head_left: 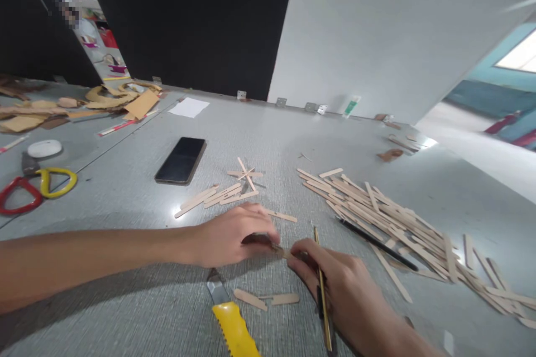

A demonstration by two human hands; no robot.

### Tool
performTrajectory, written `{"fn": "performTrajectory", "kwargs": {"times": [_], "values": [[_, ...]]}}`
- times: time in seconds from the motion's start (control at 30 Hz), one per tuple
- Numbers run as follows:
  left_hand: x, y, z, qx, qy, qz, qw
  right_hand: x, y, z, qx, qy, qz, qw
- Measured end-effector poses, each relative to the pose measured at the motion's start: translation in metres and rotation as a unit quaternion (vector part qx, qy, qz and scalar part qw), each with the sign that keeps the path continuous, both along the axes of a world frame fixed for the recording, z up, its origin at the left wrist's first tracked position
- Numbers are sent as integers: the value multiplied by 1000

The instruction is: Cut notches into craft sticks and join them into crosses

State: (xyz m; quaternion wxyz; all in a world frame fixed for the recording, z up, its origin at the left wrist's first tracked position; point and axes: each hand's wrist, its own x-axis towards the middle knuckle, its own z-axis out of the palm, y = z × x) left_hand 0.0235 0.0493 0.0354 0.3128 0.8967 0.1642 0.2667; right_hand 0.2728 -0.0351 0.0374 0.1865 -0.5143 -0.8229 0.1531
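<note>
My left hand [234, 234] reaches in from the left, fingers curled and closed on one end of a small wooden stick piece [280, 251]. My right hand [339, 279] pinches the other end of that piece between thumb and index finger. A thin gold-coloured rod [320, 273] with a dark part beside it runs along the right hand's fingers; its exact kind is unclear. Just below the hands lie a yellow utility knife [234, 323] with its blade out and two cut craft stick pieces [285, 299].
Craft sticks [393, 217] are heaped at right with a black pen [377, 242]; a few more [221, 195] lie beyond my left hand. A phone [181, 160], scissors [58, 182], a white mouse [44, 149] and cardboard scraps [113, 98] sit leftward. Upright panels [377, 28] border the back.
</note>
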Motion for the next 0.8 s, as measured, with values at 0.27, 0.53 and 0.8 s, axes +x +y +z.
{"fn": "performTrajectory", "kwargs": {"times": [0.27,0.53,0.8], "values": [[1,-2,-1,18,26,36,999,-3,0,0,-21,10,-31,999],[2,-3,0,-12,32,39,999,-10,0,8,-64,23,-72,995],[4,-14,1,-98,17,56,993,-12,-3,18,-33,33,-74,996]]}}
